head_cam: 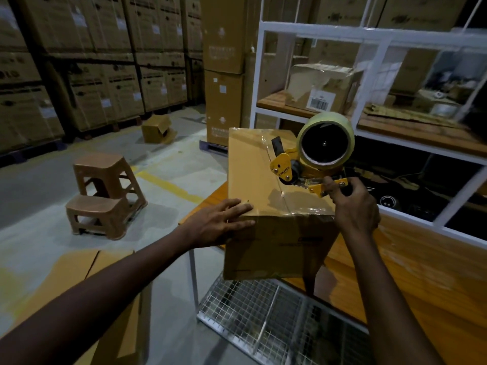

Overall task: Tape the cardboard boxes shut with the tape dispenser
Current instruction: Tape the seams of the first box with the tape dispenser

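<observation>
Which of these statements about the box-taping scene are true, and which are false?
1. The right hand grips the tape dispenser. True.
2. The left hand lies flat on the cardboard box. True.
3. The box stands on the floor. False: it sits on the wooden table.
4. The tape roll is blue. False: it is pale yellow.
5. Two plastic stools stand on the floor to the left. True.

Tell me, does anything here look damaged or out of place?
Yes. A small cardboard box lies tipped on the floor with its flaps open, and a labelled carton on the shelf has a torn, crumpled top.
</observation>
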